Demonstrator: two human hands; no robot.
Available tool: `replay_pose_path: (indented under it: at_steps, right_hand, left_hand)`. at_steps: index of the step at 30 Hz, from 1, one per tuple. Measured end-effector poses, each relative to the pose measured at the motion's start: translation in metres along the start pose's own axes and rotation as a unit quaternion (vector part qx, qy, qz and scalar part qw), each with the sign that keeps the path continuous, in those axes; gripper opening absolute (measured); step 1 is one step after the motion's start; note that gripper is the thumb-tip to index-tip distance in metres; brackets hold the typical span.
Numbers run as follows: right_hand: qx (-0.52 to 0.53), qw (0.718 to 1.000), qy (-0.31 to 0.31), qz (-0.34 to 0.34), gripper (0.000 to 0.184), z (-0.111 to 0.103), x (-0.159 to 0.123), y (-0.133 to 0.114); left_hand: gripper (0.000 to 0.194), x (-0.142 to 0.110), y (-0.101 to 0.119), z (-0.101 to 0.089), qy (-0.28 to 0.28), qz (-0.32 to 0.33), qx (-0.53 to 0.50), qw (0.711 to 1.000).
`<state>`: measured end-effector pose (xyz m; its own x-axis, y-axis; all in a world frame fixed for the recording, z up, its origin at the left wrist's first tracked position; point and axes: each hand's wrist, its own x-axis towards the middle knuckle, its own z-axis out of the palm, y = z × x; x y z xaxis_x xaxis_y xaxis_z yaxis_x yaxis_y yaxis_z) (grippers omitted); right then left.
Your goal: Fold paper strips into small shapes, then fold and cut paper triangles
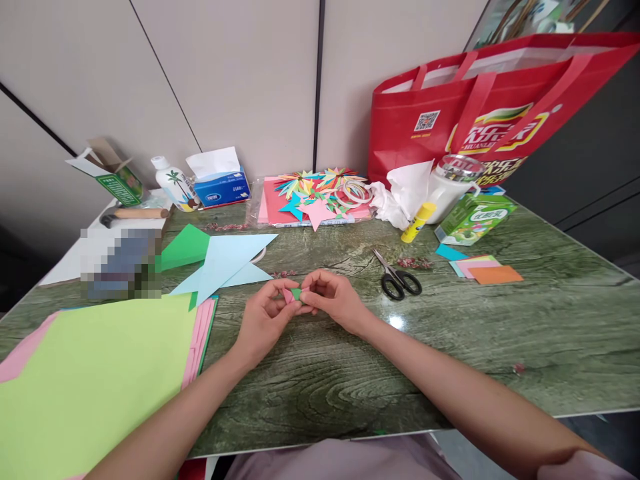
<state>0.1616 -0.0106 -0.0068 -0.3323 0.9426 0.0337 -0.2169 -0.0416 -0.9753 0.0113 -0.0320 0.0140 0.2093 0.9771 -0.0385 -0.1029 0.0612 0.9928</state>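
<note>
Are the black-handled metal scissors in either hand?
No, the scissors lie on the green wood-grained table, while left hand and right hand hold a small pink-and-green paper piece.

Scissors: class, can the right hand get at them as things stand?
Probably yes: the scissors lie close by with nothing between, though the right hand would first have to release the paper.
</note>
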Motion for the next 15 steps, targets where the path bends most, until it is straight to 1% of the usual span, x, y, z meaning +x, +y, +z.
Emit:
replay_pose_path:
  at_steps: [5, 8, 12, 15]
  right_hand:
    - [0.014, 1.0, -0.006, -0.003, 0.02, -0.0007, 0.0003, 0.0015]
    - [0.017, 1.0, 0.001, -0.009, 0.021, 0.0, 0.0, 0.0018]
    - [-0.012, 0.999, 0.021, -0.026, 0.022, 0.0011, -0.0008, 0.0017]
    - [-0.035, 0.999, 0.024, -0.028, 0.021, 0.001, -0.0008, 0.0016]
  left_hand:
    - [0.027, 0.0, 0.0013, 0.0014, -0.001, 0.002, 0.006, 1.0]
    - [0.028, -0.0006, 0.002, 0.0021, 0.005, 0.005, 0.016, 1.0]
    - [0.028, -0.0019, 0.0022, 0.0026, 0.02, 0.01, 0.032, 0.999]
    - [0.028, -0.0023, 0.0019, 0.0023, 0.028, 0.01, 0.041, 0.999]
